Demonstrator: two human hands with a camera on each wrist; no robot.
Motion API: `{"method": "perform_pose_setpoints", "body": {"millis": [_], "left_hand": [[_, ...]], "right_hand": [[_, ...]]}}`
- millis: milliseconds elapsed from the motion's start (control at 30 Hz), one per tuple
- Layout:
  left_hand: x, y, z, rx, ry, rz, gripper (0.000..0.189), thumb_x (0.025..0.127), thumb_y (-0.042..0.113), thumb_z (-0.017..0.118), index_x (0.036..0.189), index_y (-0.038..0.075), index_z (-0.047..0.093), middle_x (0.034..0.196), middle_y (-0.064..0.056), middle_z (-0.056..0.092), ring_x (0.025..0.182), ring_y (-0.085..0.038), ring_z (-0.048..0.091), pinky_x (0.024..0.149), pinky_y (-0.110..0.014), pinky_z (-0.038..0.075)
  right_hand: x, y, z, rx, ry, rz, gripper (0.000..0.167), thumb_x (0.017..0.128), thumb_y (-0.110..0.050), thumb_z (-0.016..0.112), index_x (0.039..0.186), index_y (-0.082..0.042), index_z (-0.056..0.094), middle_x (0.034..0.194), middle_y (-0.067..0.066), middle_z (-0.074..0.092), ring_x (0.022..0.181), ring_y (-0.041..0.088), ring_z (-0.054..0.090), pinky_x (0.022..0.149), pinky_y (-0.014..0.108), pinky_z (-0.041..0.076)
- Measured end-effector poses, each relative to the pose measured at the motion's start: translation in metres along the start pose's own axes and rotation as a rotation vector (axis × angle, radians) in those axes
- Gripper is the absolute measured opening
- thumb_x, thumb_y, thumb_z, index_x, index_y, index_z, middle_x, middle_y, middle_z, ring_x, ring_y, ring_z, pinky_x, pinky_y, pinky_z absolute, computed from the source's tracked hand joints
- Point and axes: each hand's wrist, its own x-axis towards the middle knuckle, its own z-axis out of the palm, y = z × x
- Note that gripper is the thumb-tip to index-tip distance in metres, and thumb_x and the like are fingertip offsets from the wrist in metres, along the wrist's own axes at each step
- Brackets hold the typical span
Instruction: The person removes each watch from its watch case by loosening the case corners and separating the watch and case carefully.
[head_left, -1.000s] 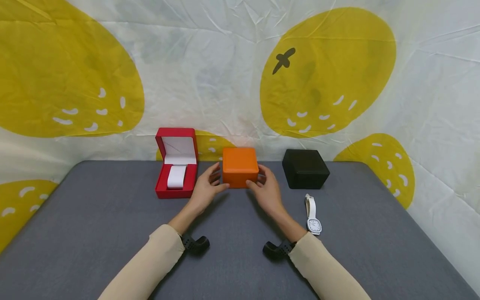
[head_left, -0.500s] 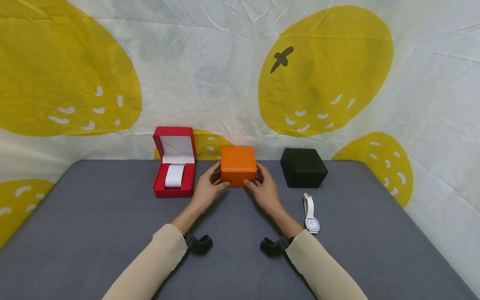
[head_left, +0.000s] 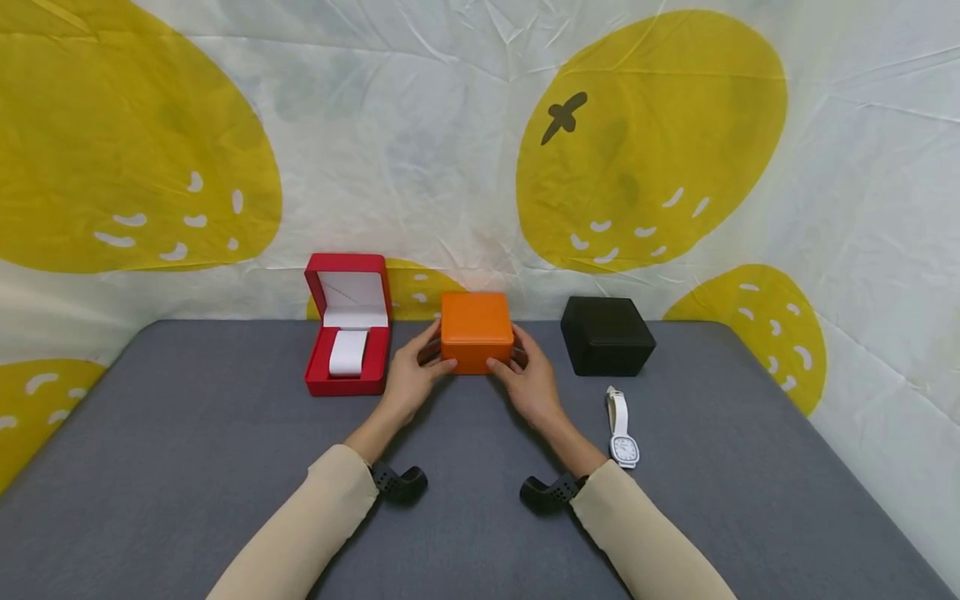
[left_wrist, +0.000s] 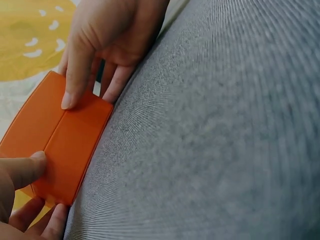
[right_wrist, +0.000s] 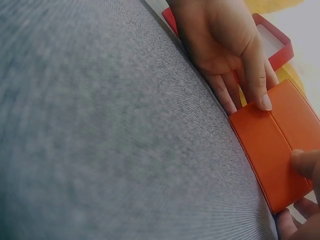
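A closed orange box (head_left: 476, 318) stands at the back of the grey table, between both hands. My left hand (head_left: 407, 382) holds its left side, thumb on the front face and fingers round the side. On the right side my right hand (head_left: 531, 383) grips it the same way. In the left wrist view both thumbs lie on the front of the box (left_wrist: 75, 140) near the lid seam, and its base meets the tabletop. The right wrist view shows the lid (right_wrist: 295, 112) down on the body. Fingers behind the box are partly hidden.
Left of the orange box, a red watch box (head_left: 347, 385) stands with its lid up and a white cushion (head_left: 348, 352) inside. A closed black box (head_left: 608, 337) is at the right. In front of it lies a white wristwatch (head_left: 622, 433). A patterned cloth (head_left: 420, 125) hangs behind the table (head_left: 225, 450).
Both hands have closed in from beside the orange box onto its sides and front. The box and other objects stay in place; the view has shifted slightly.
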Motion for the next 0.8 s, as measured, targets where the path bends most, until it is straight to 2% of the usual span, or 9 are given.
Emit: {"method": "perform_pose_setpoints", "body": {"millis": [333,467,667,800], "left_hand": [[-0.003,0.0,-0.001,0.028,0.008,0.03,0.071,0.085,-0.002,0.069,0.146,0.018,0.039,0.139,-0.013,0.046,0.124,-0.027,0.048,0.096,-0.036,0.045],[-0.008,0.004,-0.005,0.029,0.011,0.019,0.071,0.085,-0.001,0.069,0.146,0.019,0.04,0.138,-0.013,0.046,0.123,-0.028,0.049,0.095,-0.036,0.046],[-0.017,0.011,-0.011,0.024,0.012,-0.037,0.071,0.085,0.001,0.07,0.146,0.022,0.041,0.139,-0.01,0.045,0.123,-0.026,0.049,0.095,-0.035,0.046],[-0.024,0.018,-0.016,0.048,0.003,-0.039,0.072,0.084,0.002,0.071,0.146,0.02,0.04,0.141,-0.011,0.044,0.124,-0.028,0.048,0.096,-0.037,0.045]], "right_hand": [[-0.002,-0.001,0.001,0.046,0.001,-0.033,0.063,0.088,-0.009,0.069,0.144,-0.013,0.041,0.139,0.01,0.046,0.122,0.029,0.048,0.102,0.04,0.04],[-0.006,-0.006,0.003,0.045,0.002,-0.047,0.062,0.087,-0.008,0.069,0.143,-0.013,0.042,0.139,0.011,0.046,0.122,0.03,0.048,0.102,0.043,0.04],[-0.017,-0.014,0.006,-0.01,0.001,-0.053,0.064,0.087,-0.011,0.07,0.144,-0.014,0.04,0.139,0.009,0.045,0.122,0.028,0.048,0.101,0.041,0.041],[-0.023,-0.018,0.008,-0.018,0.001,-0.054,0.065,0.087,-0.011,0.07,0.144,-0.015,0.039,0.139,0.008,0.045,0.121,0.027,0.047,0.1,0.038,0.042]]}}
